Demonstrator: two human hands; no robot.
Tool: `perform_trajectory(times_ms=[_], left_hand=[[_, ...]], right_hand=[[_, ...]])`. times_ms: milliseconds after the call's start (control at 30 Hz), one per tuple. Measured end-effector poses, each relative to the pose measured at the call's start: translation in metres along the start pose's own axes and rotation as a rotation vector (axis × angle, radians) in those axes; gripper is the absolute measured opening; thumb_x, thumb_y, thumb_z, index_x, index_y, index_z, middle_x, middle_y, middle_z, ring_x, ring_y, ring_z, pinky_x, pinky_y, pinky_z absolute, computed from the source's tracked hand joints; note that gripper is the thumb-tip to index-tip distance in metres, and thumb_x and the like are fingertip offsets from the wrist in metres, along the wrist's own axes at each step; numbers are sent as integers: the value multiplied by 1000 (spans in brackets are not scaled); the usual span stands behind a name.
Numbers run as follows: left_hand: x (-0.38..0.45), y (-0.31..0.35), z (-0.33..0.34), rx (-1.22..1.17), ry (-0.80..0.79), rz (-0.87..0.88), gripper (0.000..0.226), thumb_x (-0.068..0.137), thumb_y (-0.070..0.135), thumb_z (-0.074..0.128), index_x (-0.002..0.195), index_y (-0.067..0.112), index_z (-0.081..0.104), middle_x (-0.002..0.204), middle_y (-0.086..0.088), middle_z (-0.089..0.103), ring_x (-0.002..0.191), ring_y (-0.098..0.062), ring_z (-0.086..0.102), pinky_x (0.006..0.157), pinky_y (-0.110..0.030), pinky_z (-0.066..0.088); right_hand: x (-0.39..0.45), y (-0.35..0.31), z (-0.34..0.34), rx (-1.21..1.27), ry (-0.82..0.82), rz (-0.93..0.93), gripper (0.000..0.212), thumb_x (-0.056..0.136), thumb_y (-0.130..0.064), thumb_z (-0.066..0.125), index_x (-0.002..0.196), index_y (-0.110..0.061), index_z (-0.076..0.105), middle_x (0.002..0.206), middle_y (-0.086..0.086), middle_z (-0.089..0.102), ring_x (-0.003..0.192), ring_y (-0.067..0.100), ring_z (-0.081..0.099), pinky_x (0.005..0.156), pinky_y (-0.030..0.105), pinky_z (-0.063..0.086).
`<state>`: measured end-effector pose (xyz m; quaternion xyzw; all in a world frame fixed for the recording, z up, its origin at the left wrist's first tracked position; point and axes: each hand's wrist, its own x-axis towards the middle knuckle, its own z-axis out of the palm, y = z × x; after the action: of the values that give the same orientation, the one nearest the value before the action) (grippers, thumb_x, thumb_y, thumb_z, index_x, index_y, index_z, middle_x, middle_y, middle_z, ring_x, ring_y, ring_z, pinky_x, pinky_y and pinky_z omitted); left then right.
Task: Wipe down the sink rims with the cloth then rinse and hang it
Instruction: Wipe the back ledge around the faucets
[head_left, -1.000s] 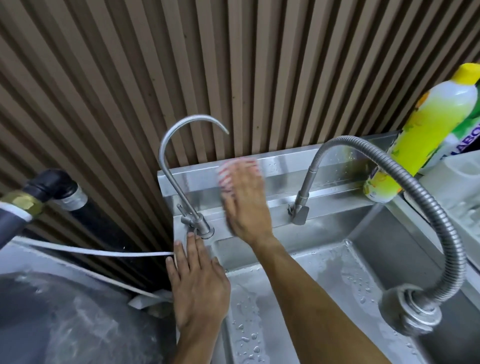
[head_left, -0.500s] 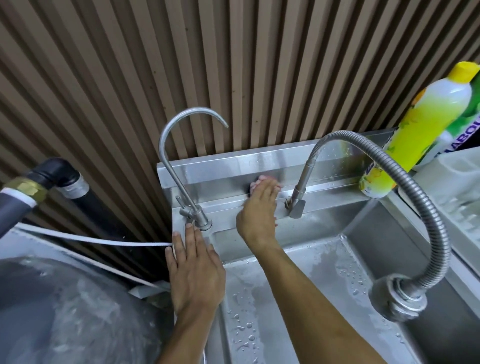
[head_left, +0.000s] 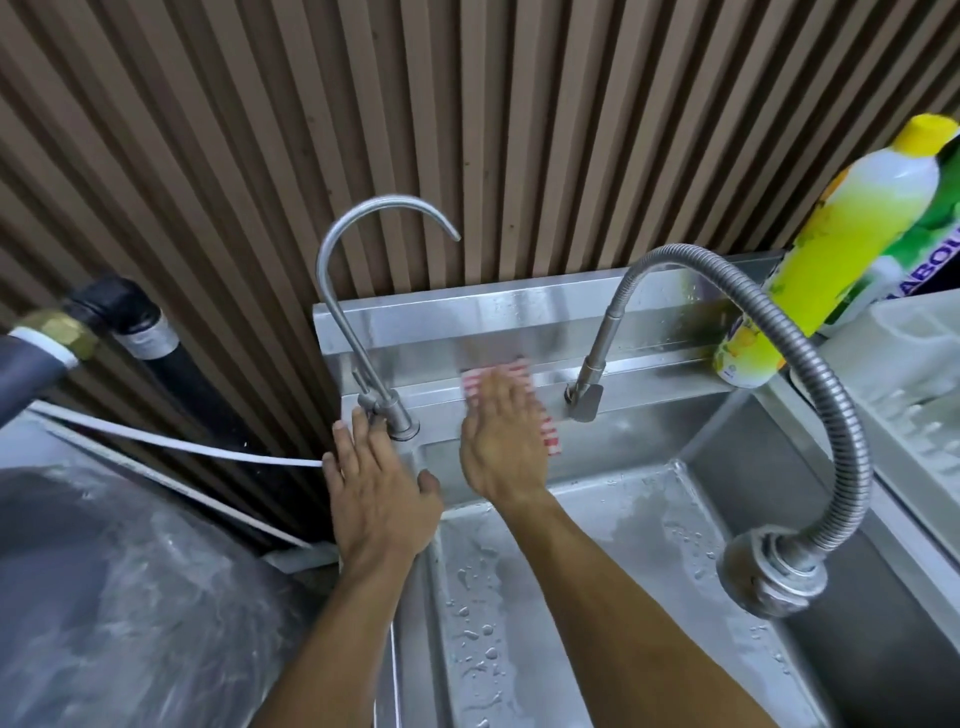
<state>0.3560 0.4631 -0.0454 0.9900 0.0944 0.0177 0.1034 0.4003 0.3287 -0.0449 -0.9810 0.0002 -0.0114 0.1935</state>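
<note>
Along the back rim of the wet steel sink (head_left: 654, 374), below a ribbed wooden wall, lies the red-and-white striped cloth (head_left: 511, 375). It sits between a slim curved tap (head_left: 353, 291) and a flexible hose tap (head_left: 810, 374); a yellow-green detergent bottle (head_left: 841, 249) stands right. Your right hand (head_left: 501, 441) presses the cloth with flat, straight fingers. Your left hand (head_left: 379, 493) rests flat on the sink's left corner, touching the slim tap's base.

I observe two bare forearms entering from the bottom edge of the frame. The left hand (head_left: 378, 499) and right hand (head_left: 506, 441) carry no gloves, rings, watch or sleeves. Fingernails are short and unpainted.
</note>
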Motion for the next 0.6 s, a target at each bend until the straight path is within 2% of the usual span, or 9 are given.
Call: perform_trajectory(times_ms=[67,133,200,267,300,367,433,467,600], left_hand=[[-1,1,1,31,13,-2,82,87,40,59,154,3,29,168,-16,19,155,-37,13,124,-55,13],[-2,2,1,52,25,-7,77,91,39,53,154,3,29,168,-17,18,155,-37,13,125,-55,10],[-2,2,3,68,23,-9,73,94,39,46,156,4,27,169,-16,15,156,-37,11,125,-55,8],[-1,3,3,64,31,-17,70,97,38,43,155,4,29,169,-16,16,156,-36,11,125,-55,8],[-1,3,3,56,36,-25,68,98,38,42,155,4,30,168,-16,17,156,-36,12,125,-55,7],[-1,4,3,37,48,-24,64,100,36,41,154,3,33,167,-17,20,155,-36,13,125,-55,8],[-1,4,3,18,44,-26,61,102,35,37,155,4,32,168,-15,21,156,-35,12,125,-54,7],[-1,3,3,14,44,-33,60,103,35,34,155,5,31,168,-13,20,156,-33,11,126,-53,6],[-3,3,1,3,58,-23,57,105,33,33,155,7,33,168,-12,20,156,-33,13,126,-51,8]], right_hand=[[-7,6,0,50,-43,-128,59,111,-36,26,165,-16,15,173,2,11,160,20,6,127,34,-8],[-2,21,-8,43,8,20,63,110,-38,28,165,-12,11,173,4,10,160,21,6,129,36,-4],[5,26,-10,-41,27,215,65,111,-38,21,164,-5,1,173,10,2,160,25,1,130,41,1],[7,15,-8,-86,34,266,65,111,-37,15,163,-3,-3,173,14,-1,160,29,0,129,44,3],[5,6,-5,-85,42,230,64,111,-38,13,163,-3,-1,173,15,0,159,30,1,129,46,3],[-6,-12,8,-81,29,32,63,111,-38,15,164,-7,6,173,12,5,160,27,3,129,44,0],[-13,-16,14,-33,-26,-162,60,111,-39,22,165,-14,12,173,4,9,160,21,3,129,38,-7],[-13,-11,13,-18,-18,-185,59,111,-38,24,165,-16,15,173,2,11,160,20,5,129,35,-7],[3,27,0,-61,165,112,59,110,-34,25,164,-11,16,172,8,18,158,25,14,130,38,4]])
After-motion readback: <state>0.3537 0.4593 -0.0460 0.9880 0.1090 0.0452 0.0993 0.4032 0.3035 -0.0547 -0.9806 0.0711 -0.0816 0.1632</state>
